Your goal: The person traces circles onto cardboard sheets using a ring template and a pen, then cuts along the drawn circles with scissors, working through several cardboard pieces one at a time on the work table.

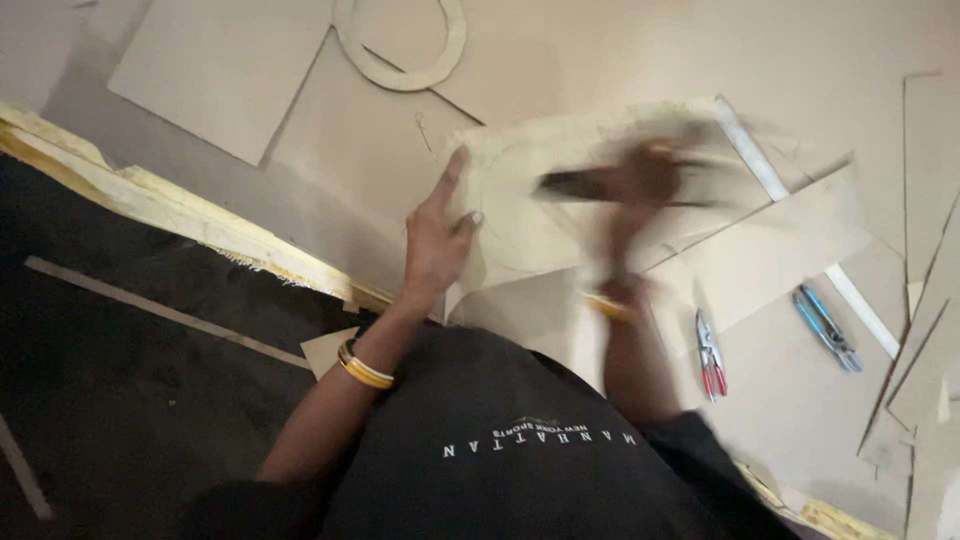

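Observation:
My left hand (438,232) presses and grips the left edge of a pale cardboard sheet (530,215) that is lifted off the work surface, with the index finger stretched up along it. My right hand (640,185) is blurred with motion above the same sheet and is closed on a dark tool (575,183), its kind unclear, which points left across the cardboard. Yellow bangles sit on both wrists.
A cardboard ring (400,72) and a flat sheet (215,70) lie at the back. Red-handled pliers (710,355) and blue-handled pliers (826,328) rest to the right, beside a long ruler (790,200) and cardboard offcuts (925,330). A dark floor with a thin strip (150,310) lies to the left.

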`<state>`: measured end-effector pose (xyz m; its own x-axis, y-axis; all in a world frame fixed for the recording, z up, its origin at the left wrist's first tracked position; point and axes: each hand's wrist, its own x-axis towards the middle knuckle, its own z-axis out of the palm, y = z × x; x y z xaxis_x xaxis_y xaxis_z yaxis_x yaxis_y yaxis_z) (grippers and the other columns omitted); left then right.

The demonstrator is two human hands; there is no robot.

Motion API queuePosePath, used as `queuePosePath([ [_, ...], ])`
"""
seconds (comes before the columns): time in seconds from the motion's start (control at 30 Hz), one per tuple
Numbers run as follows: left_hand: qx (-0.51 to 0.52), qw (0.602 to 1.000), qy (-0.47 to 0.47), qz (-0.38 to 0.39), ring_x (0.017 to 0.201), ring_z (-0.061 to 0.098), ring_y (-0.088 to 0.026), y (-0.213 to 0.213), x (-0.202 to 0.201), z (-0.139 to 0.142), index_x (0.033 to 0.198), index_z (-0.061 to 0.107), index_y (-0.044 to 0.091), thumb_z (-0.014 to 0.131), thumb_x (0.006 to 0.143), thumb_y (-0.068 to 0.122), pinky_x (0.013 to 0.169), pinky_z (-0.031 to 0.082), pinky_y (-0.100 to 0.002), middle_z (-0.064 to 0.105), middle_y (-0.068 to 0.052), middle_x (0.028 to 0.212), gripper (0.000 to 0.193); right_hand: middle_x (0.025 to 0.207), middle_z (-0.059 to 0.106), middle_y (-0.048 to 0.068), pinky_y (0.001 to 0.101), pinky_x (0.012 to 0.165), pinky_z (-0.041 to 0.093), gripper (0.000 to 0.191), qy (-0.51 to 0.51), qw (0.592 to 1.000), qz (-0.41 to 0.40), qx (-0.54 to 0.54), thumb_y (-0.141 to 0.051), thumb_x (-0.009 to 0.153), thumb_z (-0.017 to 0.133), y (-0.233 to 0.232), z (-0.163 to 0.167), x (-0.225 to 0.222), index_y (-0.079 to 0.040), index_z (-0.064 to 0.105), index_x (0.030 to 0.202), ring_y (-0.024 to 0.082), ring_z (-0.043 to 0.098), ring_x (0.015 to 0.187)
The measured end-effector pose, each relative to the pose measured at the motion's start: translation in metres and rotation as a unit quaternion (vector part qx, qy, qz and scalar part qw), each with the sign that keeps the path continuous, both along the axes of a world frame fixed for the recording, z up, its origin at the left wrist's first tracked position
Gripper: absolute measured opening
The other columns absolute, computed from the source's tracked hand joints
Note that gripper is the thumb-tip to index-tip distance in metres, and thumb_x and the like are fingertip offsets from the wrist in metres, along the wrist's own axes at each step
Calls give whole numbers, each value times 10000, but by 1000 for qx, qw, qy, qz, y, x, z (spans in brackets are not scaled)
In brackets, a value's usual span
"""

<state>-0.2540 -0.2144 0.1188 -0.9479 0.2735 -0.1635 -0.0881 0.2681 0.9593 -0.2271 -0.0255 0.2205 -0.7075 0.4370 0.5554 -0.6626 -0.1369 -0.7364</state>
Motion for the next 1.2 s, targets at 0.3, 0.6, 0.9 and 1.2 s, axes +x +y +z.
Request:
queuePosePath([
  [0.3,-298,950,85,-26,1357,438,-411,9,5,30,1594,334,173,703,882,156,1128,381,-468,431,-238,1533,802,776,499,-22,273,672,422,265,-158,988,-3,0,-46,1022,628,1,-46,10,-89,513,1257,89,449,676],
  [0.6,-365,879,304,-51,1546,194,-331,57,-6,-4,1588,341,100,523,937,182,1241,115,-569,284,-83,1670,681,987,599,76,298,673,470,328,-115,992,33,-39,-201,1032,744,7,-80,-8,13,565,1204,88,490,703],
  [0.9,-341,889,303,-45,1542,238,-320,54,-18,1,1568,385,104,556,947,220,1245,130,-541,296,-72,1678,655,918,660,27,249,668,550,187,-83,949,132,274,-135,1100,693,46,-72,-14,-39,550,1174,122,610,714],
  [1.2,-354,895,263,-65,1525,261,-342,54,-21,-6,1563,389,44,638,831,278,1250,127,-537,284,-104,1671,808,759,597,90,377,631,482,217,-32,653,586,478,-201,961,679,45,-40,-78,-7,613,1034,248,623,650],
])
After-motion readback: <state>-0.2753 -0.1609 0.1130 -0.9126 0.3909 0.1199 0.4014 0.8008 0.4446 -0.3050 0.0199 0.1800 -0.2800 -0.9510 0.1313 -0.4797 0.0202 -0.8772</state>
